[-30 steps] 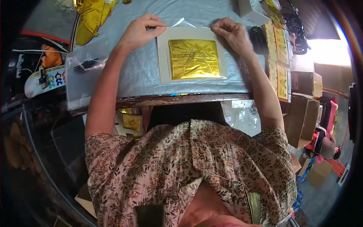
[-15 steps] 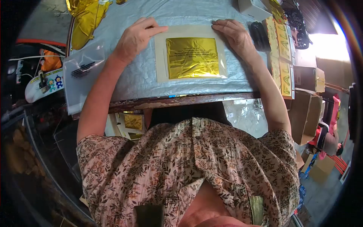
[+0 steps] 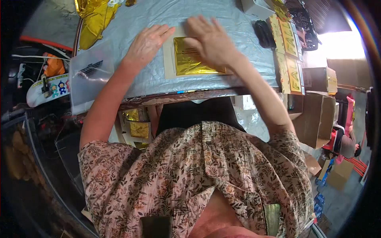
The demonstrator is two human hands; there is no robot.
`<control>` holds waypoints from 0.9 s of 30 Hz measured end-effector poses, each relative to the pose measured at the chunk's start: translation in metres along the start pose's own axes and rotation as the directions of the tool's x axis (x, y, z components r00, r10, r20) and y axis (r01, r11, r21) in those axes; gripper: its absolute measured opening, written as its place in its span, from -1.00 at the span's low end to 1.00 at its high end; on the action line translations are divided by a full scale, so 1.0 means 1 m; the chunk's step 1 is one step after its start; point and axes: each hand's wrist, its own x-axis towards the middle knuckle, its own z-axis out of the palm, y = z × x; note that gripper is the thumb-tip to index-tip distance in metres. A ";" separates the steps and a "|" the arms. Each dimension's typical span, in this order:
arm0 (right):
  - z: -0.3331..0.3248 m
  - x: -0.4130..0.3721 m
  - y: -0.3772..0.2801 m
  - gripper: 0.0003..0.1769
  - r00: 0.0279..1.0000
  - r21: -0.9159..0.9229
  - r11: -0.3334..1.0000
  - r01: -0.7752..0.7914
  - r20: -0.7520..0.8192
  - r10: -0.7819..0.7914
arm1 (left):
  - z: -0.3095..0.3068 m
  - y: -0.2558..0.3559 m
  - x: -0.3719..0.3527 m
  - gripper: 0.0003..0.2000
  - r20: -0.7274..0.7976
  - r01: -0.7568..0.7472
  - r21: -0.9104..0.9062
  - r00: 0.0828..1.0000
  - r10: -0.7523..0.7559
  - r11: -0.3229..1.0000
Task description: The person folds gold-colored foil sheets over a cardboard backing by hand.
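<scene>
A gold foil packet (image 3: 190,63) with small dark print lies on a pale sheet (image 3: 169,65) inside a clear bag on the cloth-covered table (image 3: 143,85). Beside the sheet's upper left corner rests my left hand (image 3: 147,43), its fingers stretched out and nothing in them. My right hand (image 3: 212,41), blurred by motion, is over the upper right part of the packet with its fingers spread. It hides much of the packet and the sheet's right side.
Clear plastic bags (image 3: 89,79) overhang the table's left edge. Gold foil (image 3: 95,25) lies at the back left. On the right are a black object (image 3: 264,34), yellow boxes (image 3: 291,71) and a white box (image 3: 257,8). A person (image 3: 347,142) is far right.
My right hand has left the sheet's upper right corner and moved left over the packet. My left hand has stayed near the upper left corner. The view has shifted slightly.
</scene>
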 end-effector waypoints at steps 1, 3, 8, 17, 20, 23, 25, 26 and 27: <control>0.018 0.003 -0.009 -0.25 1.000 0.001 1.000 0.027 -0.013 -0.027 | -0.002 0.002 0.000 -0.51 0.003 0.016 -0.009 1.000 -0.016 1.000; 0.030 0.002 -0.021 -0.23 1.000 0.000 1.000 -0.003 -0.012 0.003 | -0.004 0.004 0.001 -0.51 0.005 0.024 -0.019 1.000 -0.024 1.000; 0.023 -0.013 0.000 -0.24 0.996 -0.034 0.996 -0.085 0.005 0.085 | 0.005 0.008 -0.002 -0.52 -0.054 0.118 -0.018 0.991 -0.119 0.993; 0.022 -0.053 0.048 -0.29 0.971 -0.022 0.971 -0.240 -0.026 0.239 | 0.009 0.004 -0.009 -0.59 -0.074 0.164 -0.099 0.982 -0.171 0.982; 0.024 -0.056 0.053 -0.29 0.965 -0.052 0.965 -0.257 -0.057 0.254 | 0.007 0.006 -0.009 -0.58 -0.087 0.176 -0.113 0.979 -0.186 0.978; 0.030 -0.059 0.057 -0.33 0.967 -0.119 0.961 -0.249 -0.080 0.240 | 0.013 0.002 -0.013 -0.56 -0.100 0.188 -0.157 0.974 -0.205 0.970; 0.033 -0.060 0.060 -0.34 0.965 -0.093 0.962 -0.256 -0.086 0.249 | 0.016 -0.001 -0.018 -0.54 -0.123 0.177 -0.189 0.972 -0.202 0.966; 0.035 -0.059 0.062 -0.36 0.963 -0.070 0.963 -0.259 -0.094 0.252 | 0.017 -0.003 -0.019 -0.53 -0.151 0.167 -0.220 0.968 -0.203 0.961; 0.035 -0.057 0.066 -0.36 0.964 -0.065 0.965 -0.254 -0.102 0.247 | 0.018 -0.004 -0.019 -0.53 -0.152 0.169 -0.210 0.967 -0.203 0.963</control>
